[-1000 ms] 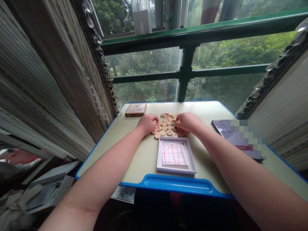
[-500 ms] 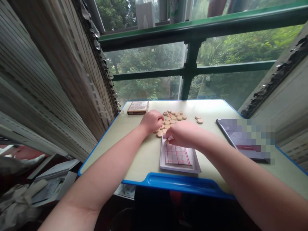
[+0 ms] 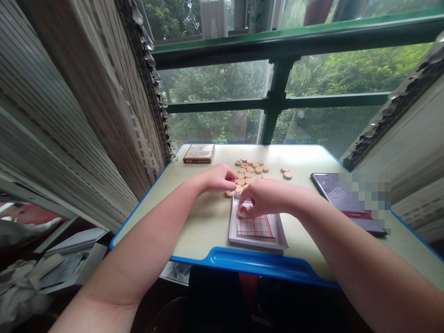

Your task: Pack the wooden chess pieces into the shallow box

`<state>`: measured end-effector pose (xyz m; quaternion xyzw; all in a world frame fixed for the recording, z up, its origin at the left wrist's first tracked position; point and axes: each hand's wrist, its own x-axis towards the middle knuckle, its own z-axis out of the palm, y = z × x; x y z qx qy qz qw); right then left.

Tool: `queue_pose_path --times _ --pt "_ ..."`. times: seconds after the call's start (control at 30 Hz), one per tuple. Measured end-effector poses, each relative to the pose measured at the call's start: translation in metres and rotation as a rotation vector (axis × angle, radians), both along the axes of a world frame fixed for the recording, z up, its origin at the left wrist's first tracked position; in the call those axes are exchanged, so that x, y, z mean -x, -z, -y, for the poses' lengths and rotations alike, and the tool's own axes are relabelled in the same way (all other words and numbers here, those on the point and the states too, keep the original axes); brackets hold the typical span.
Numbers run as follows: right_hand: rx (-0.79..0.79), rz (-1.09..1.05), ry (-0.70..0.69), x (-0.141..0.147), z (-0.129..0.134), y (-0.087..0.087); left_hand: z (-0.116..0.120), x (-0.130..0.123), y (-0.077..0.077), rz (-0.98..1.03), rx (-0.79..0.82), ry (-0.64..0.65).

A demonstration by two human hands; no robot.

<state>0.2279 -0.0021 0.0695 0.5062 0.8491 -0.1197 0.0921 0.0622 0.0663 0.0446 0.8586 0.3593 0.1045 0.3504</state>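
Note:
Pinched between the fingertips of my right hand (image 3: 268, 196) is a round wooden Chinese chess piece (image 3: 242, 212) with a red character. It is held tilted at the left part of a shallow white box tray (image 3: 233, 231), where a folded paper board (image 3: 256, 226) with red grid lines lies. My left hand (image 3: 218, 178) is bent down at the left edge of a cluster of loose chess pieces (image 3: 249, 169); its fingers are curled, and what they grip, if anything, is hidden. Most pieces in the cluster show plain faces, and a few show characters.
A brown box (image 3: 199, 154) lies at the table's back left. Two more pieces (image 3: 287, 175) sit apart on the right, near a dark tablet (image 3: 347, 203). The pale table (image 3: 197, 231) has a blue rim, with curtains on both sides and a window behind.
My right hand has turned and the red-marked piece in its fingers now shows over the tray. My left hand has shifted slightly down, its fingers less tightly curled.

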Motion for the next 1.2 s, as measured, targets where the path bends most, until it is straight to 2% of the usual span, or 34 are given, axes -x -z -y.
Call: queue_pose_path --times 0.1,0.17,0.3,0.47,0.63,0.97,1.2 --pt "0.010 0.004 -0.012 0.003 0.001 0.002 0.002 0.006 -0.008 -0.030 0.158 0.001" --pt "0.007 0.005 -0.013 0.004 0.001 0.003 0.004 0.009 -0.012 -0.066 0.199 0.013" --pt "-0.007 -0.002 -0.008 0.006 0.001 0.004 0.006 0.011 -0.013 -0.077 0.197 0.037" --pt "-0.006 -0.008 -0.011 0.004 0.003 0.000 0.002 0.010 -0.004 -0.105 0.164 0.040" --pt "-0.036 0.047 0.004 0.008 0.006 -0.004 -0.001 0.009 0.003 -0.115 0.269 0.014" --pt "-0.128 0.011 0.024 0.011 0.008 -0.004 -0.001 0.007 0.003 -0.111 0.222 0.012" --pt "-0.108 0.009 0.013 0.011 0.003 0.001 0.001 0.005 0.002 -0.088 0.227 0.026"
